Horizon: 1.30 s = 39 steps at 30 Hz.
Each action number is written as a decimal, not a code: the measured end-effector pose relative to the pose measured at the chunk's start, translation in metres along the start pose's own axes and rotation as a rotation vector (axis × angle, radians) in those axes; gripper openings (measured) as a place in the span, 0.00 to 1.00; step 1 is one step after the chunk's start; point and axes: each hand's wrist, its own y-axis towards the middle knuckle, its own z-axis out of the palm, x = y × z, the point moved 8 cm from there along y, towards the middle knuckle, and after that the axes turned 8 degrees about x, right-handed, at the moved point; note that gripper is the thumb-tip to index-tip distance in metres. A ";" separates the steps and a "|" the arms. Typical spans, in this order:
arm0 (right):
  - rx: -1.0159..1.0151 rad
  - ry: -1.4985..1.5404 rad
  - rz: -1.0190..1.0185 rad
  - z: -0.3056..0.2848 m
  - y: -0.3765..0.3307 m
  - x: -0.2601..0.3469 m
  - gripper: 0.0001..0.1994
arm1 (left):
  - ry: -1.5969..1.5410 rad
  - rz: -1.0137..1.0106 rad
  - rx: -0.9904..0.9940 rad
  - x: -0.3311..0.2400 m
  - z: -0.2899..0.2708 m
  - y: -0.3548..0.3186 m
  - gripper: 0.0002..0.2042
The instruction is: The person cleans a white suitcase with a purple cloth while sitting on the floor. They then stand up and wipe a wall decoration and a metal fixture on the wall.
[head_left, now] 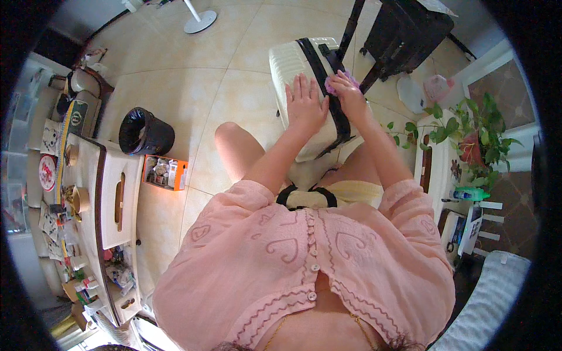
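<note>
A cream-white ribbed suitcase (283, 61) with a black band (317, 65) along it stands on the floor between my knees. Its black pull handle (349, 29) is extended toward the far side. My left hand (306, 105) lies flat on the white shell, fingers spread and pointing away from me. To its right, my right hand (350, 98) is closed on a purple cloth (331, 88), pressing it near the black band at the handle. Part of the cloth is hidden under my fingers.
A black suitcase (404, 38) stands at far right. Leafy plants (468, 131) trail over a white cabinet on the right. A black bin (146, 131) and an orange box (165, 172) of small items stand left, beside a cluttered table (85, 161). A white round base (200, 22) is far ahead.
</note>
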 end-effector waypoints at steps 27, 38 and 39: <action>-0.121 -0.249 0.133 -0.022 -0.029 -0.003 0.20 | 0.071 0.108 0.162 0.048 0.013 0.046 0.27; -0.673 -0.201 0.568 -0.032 -0.058 -0.120 0.20 | -0.013 0.355 0.270 -0.033 0.011 -0.006 0.34; -0.804 -0.146 0.601 -0.023 -0.066 -0.127 0.20 | -0.026 0.377 0.277 -0.037 0.011 -0.008 0.34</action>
